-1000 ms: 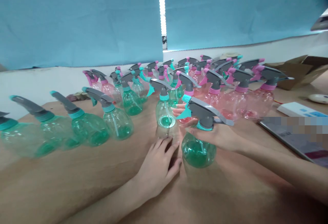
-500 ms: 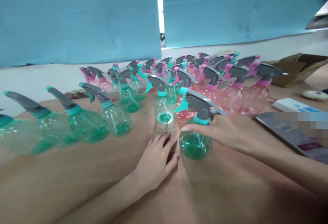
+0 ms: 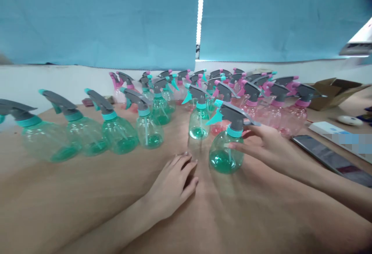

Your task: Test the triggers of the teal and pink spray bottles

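A green spray bottle point(image 3: 222, 153) with a grey and turquoise trigger head stands upright on the table in front of me. My right hand point(image 3: 266, 143) is at its right side, fingers loosely parted; the thumb tip overlaps the bottle's shoulder, and the other fingers are beside the neck. Whether they still touch it is hard to tell. My left hand point(image 3: 174, 184) lies on the table to the left of this bottle, holding nothing, its fingers spread. Just beyond is another green spray bottle point(image 3: 199, 124).
Several green spray bottles point(image 3: 119, 136) form a row on the left. Pink spray bottles point(image 3: 293, 116) crowd the back right with more green ones. A phone point(image 3: 331, 157), a white box-like item point(image 3: 328, 130), a white mouse point(image 3: 350, 120) and an open cardboard box point(image 3: 328, 95) are at the right.
My right hand has loosened around the green spray bottle, its thumb drawn back to the right. My left hand stays on the table. The camera view has shifted left.
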Demonstrator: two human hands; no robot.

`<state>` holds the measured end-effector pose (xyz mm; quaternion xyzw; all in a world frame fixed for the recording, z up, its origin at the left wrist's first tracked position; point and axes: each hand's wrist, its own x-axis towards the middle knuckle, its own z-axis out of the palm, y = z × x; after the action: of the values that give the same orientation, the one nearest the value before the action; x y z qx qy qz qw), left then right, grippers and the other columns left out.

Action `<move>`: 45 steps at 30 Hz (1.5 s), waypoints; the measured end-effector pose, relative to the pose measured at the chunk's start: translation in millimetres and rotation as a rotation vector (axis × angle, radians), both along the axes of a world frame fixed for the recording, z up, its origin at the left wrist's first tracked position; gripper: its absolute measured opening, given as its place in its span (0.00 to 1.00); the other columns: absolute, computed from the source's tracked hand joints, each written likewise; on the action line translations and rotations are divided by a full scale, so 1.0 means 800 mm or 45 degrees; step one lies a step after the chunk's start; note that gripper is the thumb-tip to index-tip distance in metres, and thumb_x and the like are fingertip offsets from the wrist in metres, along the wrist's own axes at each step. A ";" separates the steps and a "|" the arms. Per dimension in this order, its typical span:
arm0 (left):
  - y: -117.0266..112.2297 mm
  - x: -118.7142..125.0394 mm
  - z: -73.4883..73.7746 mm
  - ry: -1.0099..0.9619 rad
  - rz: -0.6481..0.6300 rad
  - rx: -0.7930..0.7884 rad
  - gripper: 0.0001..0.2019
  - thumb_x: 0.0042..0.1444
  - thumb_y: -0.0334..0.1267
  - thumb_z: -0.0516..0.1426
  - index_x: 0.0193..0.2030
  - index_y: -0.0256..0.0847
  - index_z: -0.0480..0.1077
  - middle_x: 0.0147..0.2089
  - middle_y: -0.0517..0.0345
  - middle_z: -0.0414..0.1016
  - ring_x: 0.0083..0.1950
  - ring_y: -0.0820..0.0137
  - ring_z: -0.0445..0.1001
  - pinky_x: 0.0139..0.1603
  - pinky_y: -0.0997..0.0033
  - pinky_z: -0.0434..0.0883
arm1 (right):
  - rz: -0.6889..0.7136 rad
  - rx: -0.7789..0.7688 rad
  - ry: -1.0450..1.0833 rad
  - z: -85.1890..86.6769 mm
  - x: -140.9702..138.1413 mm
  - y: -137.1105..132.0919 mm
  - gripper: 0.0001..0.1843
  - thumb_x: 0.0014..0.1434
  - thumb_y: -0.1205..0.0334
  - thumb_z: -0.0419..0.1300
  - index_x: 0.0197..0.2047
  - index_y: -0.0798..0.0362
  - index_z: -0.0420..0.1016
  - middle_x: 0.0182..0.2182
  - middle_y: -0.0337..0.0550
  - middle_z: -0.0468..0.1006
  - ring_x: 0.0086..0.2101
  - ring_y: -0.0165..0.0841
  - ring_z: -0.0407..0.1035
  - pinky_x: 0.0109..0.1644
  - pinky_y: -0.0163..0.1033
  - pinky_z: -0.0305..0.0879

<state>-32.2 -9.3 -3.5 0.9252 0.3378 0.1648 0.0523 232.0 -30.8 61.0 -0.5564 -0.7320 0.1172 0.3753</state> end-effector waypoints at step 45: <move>0.005 -0.070 -0.003 -0.044 0.074 -0.027 0.18 0.63 0.37 0.53 0.60 0.44 0.63 0.60 0.52 0.68 0.60 0.57 0.67 0.59 0.53 0.67 | -0.258 0.151 -0.183 0.001 -0.037 0.080 0.15 0.58 0.53 0.59 0.43 0.54 0.76 0.33 0.46 0.82 0.31 0.38 0.74 0.38 0.43 0.68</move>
<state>-88.3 -5.1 -5.8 0.9115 0.3651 0.1787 0.0630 202.2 33.1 61.4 -0.6113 -0.7028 -0.0050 0.3640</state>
